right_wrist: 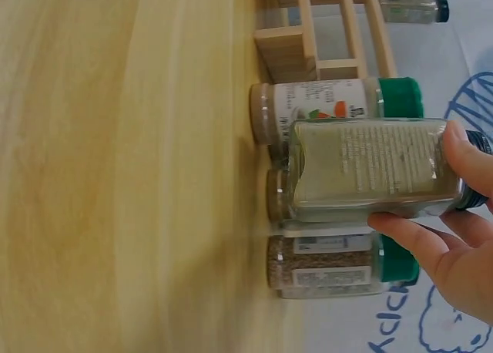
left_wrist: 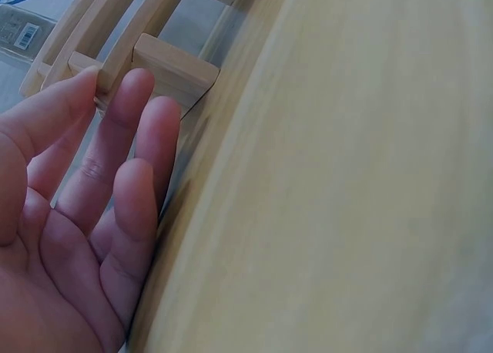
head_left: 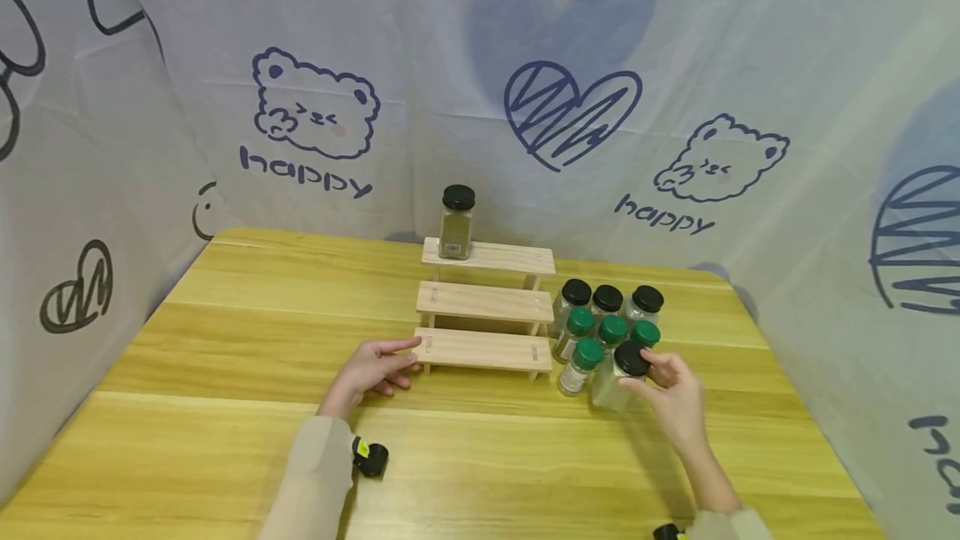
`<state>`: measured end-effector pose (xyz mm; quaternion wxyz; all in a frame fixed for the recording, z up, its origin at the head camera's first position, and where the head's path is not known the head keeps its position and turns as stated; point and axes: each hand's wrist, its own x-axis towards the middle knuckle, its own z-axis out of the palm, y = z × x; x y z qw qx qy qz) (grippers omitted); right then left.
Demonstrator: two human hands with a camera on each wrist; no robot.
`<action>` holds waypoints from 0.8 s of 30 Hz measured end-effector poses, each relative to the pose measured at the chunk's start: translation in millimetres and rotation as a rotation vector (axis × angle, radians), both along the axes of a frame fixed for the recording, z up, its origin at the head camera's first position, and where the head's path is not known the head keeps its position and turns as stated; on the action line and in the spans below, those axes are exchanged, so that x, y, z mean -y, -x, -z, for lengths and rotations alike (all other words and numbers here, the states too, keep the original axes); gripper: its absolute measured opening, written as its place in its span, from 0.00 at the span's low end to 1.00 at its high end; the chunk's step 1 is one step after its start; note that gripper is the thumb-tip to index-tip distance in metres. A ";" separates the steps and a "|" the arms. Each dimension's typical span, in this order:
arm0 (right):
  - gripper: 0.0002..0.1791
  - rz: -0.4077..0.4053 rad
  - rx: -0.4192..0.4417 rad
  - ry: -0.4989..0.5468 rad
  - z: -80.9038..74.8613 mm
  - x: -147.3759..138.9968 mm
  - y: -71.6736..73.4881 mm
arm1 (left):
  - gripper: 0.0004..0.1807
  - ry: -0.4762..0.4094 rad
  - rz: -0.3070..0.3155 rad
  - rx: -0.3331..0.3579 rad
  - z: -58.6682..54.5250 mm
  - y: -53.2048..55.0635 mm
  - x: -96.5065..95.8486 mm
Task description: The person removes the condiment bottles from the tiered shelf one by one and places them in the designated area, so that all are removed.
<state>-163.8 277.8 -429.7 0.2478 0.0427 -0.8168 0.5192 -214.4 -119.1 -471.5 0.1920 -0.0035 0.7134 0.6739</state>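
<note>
My right hand (head_left: 675,398) grips a square glass spice jar (right_wrist: 370,168) with a black lid near its top, thumb on one side and fingers on the other. The jar is in front of several green-lidded jars (head_left: 588,354); pale contents and printed text show through its glass. On the other side, my left hand (head_left: 375,369) pinches the left end of the lowest step of a three-step wooden rack (head_left: 483,350) between thumb and index finger. Its other fingers (left_wrist: 135,206) are loosely bent beside the rack. Another black-lidded jar (head_left: 456,227) stands upright on the top step's left end.
More black-lidded jars (head_left: 575,294) stand behind the green-lidded ones, close to the rack's right side. The wooden table (head_left: 480,457) ends at a white cloth (head_left: 442,65) with printed bears and hearts, which hangs behind and at both sides.
</note>
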 end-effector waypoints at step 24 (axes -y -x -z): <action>0.21 -0.002 0.034 0.054 16.9 1.9 13.9 | 0.21 0.014 0.005 -0.003 -19.7 -8.0 -2.6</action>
